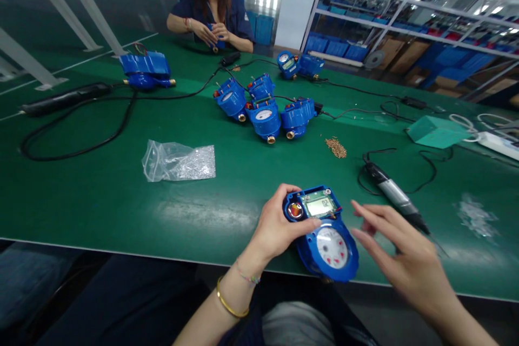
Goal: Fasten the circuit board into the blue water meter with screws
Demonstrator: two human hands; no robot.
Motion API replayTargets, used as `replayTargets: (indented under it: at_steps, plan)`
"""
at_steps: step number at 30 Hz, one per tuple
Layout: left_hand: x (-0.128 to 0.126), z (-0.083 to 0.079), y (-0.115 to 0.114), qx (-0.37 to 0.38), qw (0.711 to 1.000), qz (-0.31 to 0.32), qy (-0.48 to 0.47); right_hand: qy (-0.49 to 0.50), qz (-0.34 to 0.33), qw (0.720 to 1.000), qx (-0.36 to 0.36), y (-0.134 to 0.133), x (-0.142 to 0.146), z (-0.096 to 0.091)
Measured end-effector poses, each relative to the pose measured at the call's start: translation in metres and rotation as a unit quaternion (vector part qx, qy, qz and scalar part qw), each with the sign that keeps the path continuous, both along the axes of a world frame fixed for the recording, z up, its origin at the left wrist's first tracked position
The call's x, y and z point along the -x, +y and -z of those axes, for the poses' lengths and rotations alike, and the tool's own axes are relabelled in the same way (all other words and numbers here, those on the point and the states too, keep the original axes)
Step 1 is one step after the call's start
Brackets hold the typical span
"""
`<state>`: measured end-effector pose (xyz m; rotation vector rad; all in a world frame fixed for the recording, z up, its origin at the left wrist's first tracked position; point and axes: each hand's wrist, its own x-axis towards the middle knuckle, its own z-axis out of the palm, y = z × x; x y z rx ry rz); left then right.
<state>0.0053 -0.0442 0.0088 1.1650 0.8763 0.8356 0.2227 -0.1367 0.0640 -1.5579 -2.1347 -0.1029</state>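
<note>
A blue water meter (pixel 352 248) is tilted at the table's front edge, its round dial toward me and its small display and circuit board bare at the top. My left hand (pixel 275 223) grips its left side, with the thumb across the front between display and dial. Just right of the meter is my right hand (pixel 399 243), fingers apart and nothing visible in it. An electric screwdriver (pixel 395 194) with a black and silver body lies beyond my right hand. Small brass-coloured screws (pixel 336 147) form a pile behind the meter.
Several blue meters (pixel 265 121) stand mid-table. A clear bag of small parts (pixel 180 162) lies left, clear bits (pixel 477 217) right. Cables cross the green table (pixel 101 200) near another screwdriver (pixel 67 98) and a green box (pixel 438 131). Opposite, a co-worker (pixel 235 19) handles a blue meter.
</note>
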Motion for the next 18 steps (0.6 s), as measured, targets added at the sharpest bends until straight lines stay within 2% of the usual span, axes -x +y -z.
replayTargets:
  at_steps: [5, 9, 12, 18]
  plan:
    - [-0.001, 0.001, 0.000, 0.001, 1.000, 0.000, 0.005, -0.099, -0.123, 0.987, 0.038, 0.054, -0.019, -0.017]
    - [0.000, 0.000, 0.000, -0.001, 1.000, -0.003, 0.010, -0.165, -0.194, 0.965, 0.057, 0.077, -0.015, -0.024]
    - [0.001, -0.003, 0.001, -0.002, 1.000, -0.004, 0.018, -0.200, -0.210, 0.956, 0.048, 0.079, -0.007, -0.027]
    - [0.004, -0.007, 0.008, -0.022, 0.998, 0.011, 0.051, -0.213, -0.183, 0.956, 0.080, 0.079, 0.005, -0.029]
